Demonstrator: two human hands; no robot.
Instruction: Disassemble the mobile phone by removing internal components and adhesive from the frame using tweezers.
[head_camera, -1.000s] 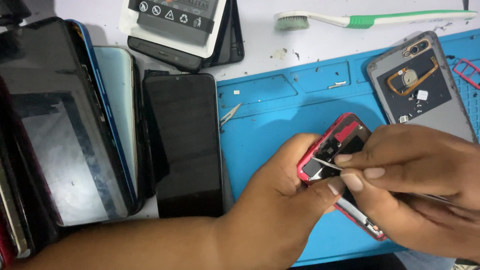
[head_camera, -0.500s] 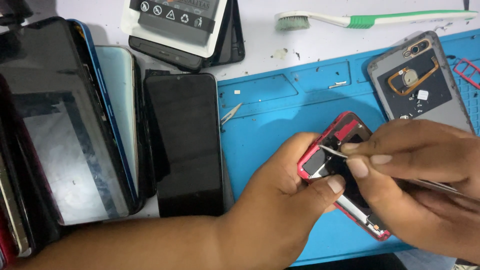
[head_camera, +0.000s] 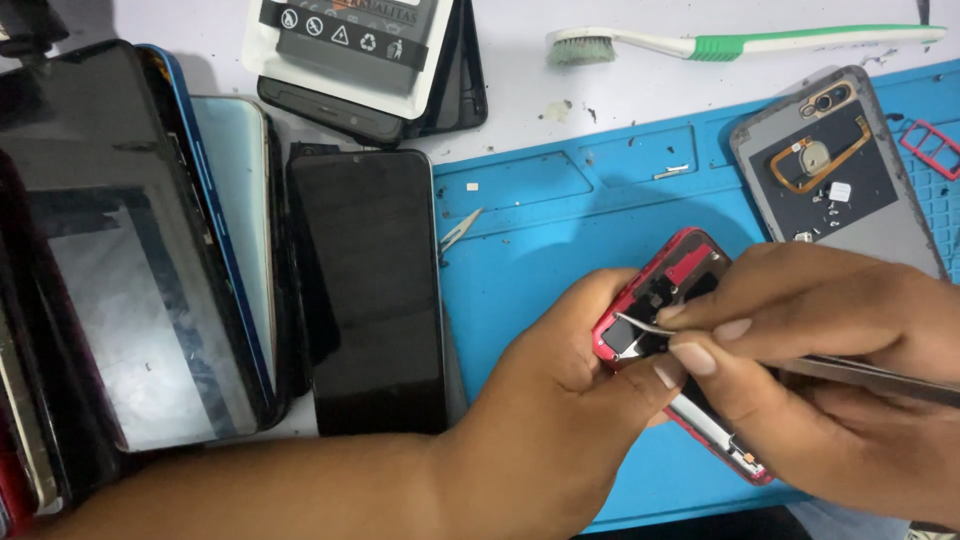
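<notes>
An opened red-framed phone (head_camera: 672, 290) lies on the blue repair mat (head_camera: 560, 230), its inner parts showing. My left hand (head_camera: 575, 390) comes in from the lower left and grips the phone's near edge, thumb pressed against it. My right hand (head_camera: 830, 340) holds metal tweezers (head_camera: 645, 325) between thumb and fingers. The curved tip sits inside the phone's upper end. Most of the phone's lower body is hidden under my hands.
A grey phone back cover (head_camera: 835, 165) lies at the mat's far right, by a small red frame part (head_camera: 932, 148). A spare tweezer tip (head_camera: 460, 230) rests on the mat. A toothbrush (head_camera: 740, 42) lies above. Several dark phones and screens (head_camera: 370, 290) fill the left, battery packs (head_camera: 350, 50) at top.
My right hand has shifted slightly, and the tweezers' tip has moved a little lower and leftward inside the phone. My left hand keeps its grip.
</notes>
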